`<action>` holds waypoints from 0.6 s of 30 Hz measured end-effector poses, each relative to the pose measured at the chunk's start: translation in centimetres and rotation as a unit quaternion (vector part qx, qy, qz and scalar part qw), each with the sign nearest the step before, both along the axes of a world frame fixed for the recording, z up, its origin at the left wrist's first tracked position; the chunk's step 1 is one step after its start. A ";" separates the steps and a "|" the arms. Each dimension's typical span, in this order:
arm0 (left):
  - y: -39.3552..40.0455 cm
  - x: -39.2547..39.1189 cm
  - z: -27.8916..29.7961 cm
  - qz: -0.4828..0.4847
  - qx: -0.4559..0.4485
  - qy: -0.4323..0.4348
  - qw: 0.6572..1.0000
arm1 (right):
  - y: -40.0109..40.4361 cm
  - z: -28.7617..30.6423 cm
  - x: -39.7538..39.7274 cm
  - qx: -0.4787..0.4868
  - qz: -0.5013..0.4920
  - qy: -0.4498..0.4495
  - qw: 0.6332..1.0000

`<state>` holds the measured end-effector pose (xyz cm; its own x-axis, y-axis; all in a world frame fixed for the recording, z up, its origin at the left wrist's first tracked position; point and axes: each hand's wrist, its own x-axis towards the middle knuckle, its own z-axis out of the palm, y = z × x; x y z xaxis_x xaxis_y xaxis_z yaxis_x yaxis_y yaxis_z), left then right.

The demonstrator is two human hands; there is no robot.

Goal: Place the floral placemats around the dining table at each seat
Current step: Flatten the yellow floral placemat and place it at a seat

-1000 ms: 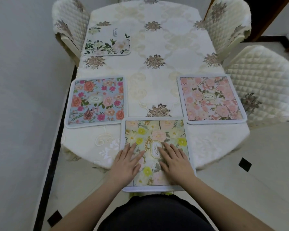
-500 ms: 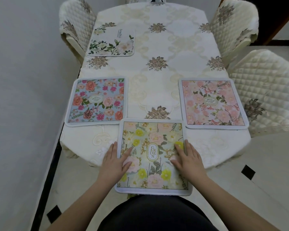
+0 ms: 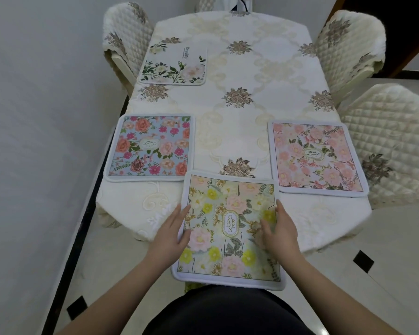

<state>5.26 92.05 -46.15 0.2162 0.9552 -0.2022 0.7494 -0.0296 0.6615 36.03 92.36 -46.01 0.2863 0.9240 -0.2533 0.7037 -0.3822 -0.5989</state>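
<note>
Placemats: four are down now, and the yellow mat [image 3: 230,228] sits at the near end of the table [image 3: 252,112], its near edge hanging past the table edge toward you. Your hands slid out from its middle to its sides in the last second: left hand [image 3: 172,232] flat on the left border, right hand [image 3: 279,229] flat on the right side, fingers straight, gripping nothing. Looks like final smoothing; the far right seat is bare.
</note>
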 end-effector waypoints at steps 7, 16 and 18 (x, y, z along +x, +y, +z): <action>-0.1 0.2 0.9 0.041 -0.039 -0.089 0.994 | -0.3 -0.1 -0.4 -0.075 -0.041 -0.011 0.996; 1.1 0.1 0.9 0.204 -0.180 -0.325 0.905 | -1.1 2.2 -0.8 0.030 -0.140 0.118 0.983; 1.3 -0.2 0.8 0.210 -0.217 -0.327 0.895 | -1.3 2.9 -0.6 0.033 -0.160 0.164 0.973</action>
<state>5.05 93.39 -45.39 0.0639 0.8418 -0.5360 0.0811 0.5309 0.8435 35.43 91.06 -43.13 0.4761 0.8183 -0.3220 0.3218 -0.5029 -0.8022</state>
